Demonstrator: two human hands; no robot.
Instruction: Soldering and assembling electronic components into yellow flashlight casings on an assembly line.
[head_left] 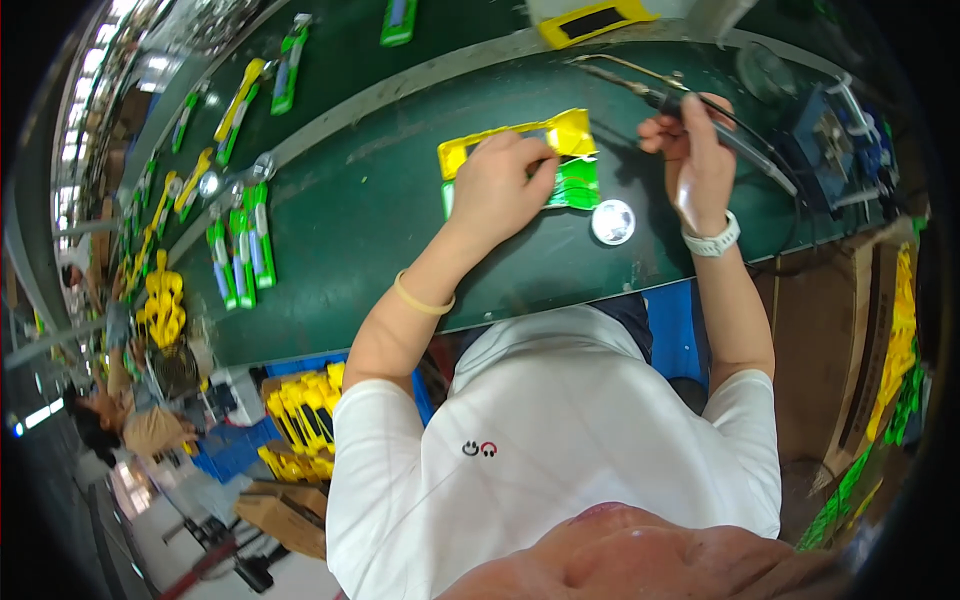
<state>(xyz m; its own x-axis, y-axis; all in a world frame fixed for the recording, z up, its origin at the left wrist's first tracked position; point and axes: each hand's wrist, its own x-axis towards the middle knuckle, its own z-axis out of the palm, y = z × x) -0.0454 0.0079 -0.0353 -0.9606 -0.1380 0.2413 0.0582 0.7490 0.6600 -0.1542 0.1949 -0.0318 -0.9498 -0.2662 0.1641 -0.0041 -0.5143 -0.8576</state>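
Dark green bench (350, 220) across the middle, with a pale grey strip (345, 111) curving along its length toward the far side. Beyond the left end, rows of bright panes or lamps (95, 60), impossible to tell which. Off the near left corner, a round dark fan (175, 370); farther below, a blue bin (230, 455), a brown carton (285, 520) and pale floor (300, 572). Under the near edge, a bright blue surface (675, 330). Below the near right corner, large brown cardboard (815, 350).

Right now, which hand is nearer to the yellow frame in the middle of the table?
Left. The left hand is on the yellow frame; the right hand is to its right, holding a tool.
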